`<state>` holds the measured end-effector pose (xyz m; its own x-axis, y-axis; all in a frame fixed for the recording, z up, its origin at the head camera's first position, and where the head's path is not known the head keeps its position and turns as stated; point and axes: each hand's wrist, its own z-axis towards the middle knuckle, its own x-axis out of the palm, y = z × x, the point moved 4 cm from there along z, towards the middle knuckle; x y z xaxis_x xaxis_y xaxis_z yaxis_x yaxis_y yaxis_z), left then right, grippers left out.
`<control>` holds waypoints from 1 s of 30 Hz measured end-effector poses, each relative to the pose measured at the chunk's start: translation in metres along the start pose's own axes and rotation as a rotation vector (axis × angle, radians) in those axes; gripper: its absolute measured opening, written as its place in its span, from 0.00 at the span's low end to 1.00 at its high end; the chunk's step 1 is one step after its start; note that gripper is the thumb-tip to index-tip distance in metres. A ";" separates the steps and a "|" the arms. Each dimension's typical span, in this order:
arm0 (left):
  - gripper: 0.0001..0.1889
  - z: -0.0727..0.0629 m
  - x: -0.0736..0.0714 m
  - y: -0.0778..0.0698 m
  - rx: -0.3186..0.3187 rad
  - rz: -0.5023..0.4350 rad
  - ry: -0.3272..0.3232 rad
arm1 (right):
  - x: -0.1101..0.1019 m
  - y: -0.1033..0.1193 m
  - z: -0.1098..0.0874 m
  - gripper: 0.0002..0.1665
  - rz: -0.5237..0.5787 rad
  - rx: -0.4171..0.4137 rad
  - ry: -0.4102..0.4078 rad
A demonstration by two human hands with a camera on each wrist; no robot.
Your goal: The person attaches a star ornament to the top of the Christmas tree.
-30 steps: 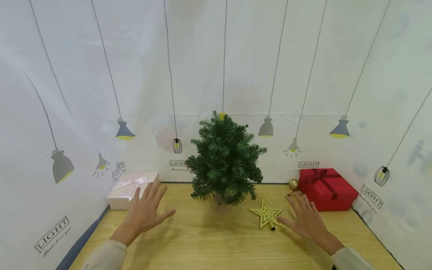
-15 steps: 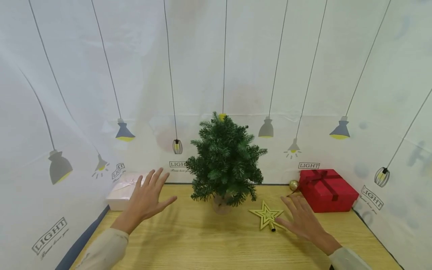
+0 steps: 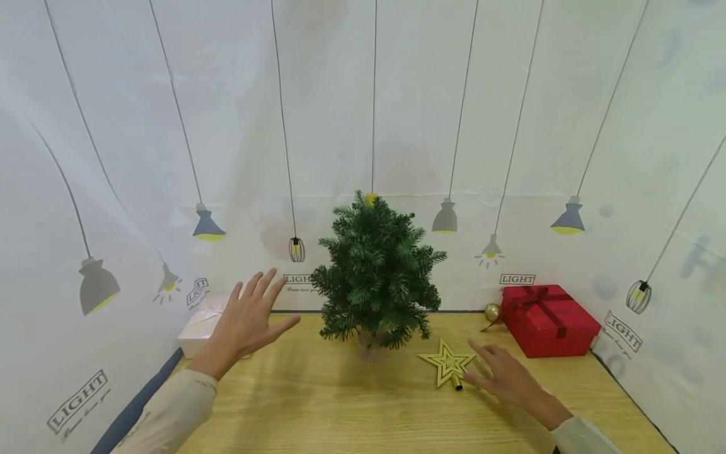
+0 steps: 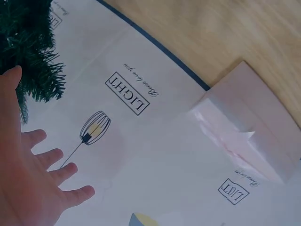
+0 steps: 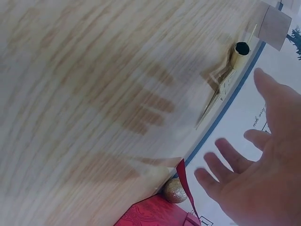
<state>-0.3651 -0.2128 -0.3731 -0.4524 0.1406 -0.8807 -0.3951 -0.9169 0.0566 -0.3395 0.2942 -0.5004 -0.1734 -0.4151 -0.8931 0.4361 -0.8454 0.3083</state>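
Observation:
A small green Christmas tree (image 3: 379,271) stands upright on a pale base (image 3: 372,347) at the table's middle. My left hand (image 3: 246,325) hovers left of it with fingers spread, holding nothing. In the left wrist view, that hand (image 4: 28,174) shows loosely spread fingers, and branches (image 4: 28,52) appear beyond the thumb. A gold star tree topper (image 3: 448,363) with a short tube lies flat to the right of the tree. Just right of the star is my right hand (image 3: 507,378), its thumb overlapping the star's edge in the head view. The right wrist view shows this hand (image 5: 263,174) holding nothing.
A red gift box (image 3: 550,321) with a dark ribbon sits at the back right, a gold ball ornament (image 3: 492,311) beside it. At the back left, a pale pink gift box (image 3: 201,321) is partly hidden by my left hand. A printed cloth backdrop (image 3: 340,126) encloses the wooden table (image 3: 340,410).
My left hand has risen slightly, covering more of the pink box. My right hand has come down and drawn back from the ball ornament, staying beside the star. The tree and star stay put.

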 end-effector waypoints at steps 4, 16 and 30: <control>0.49 0.009 -0.009 -0.004 0.016 -0.005 -0.022 | 0.004 -0.003 0.001 0.46 0.039 0.019 0.062; 0.48 0.035 -0.036 -0.015 0.019 -0.053 -0.020 | 0.020 -0.014 0.008 0.41 0.263 -0.042 0.186; 0.47 0.064 -0.062 -0.023 0.049 -0.053 -0.043 | 0.028 -0.018 0.012 0.42 0.375 0.028 0.179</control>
<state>-0.3792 -0.1762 -0.2899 -0.4631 0.2049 -0.8623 -0.4575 -0.8885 0.0345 -0.3625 0.2937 -0.5270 0.1501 -0.6335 -0.7590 0.4153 -0.6563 0.6299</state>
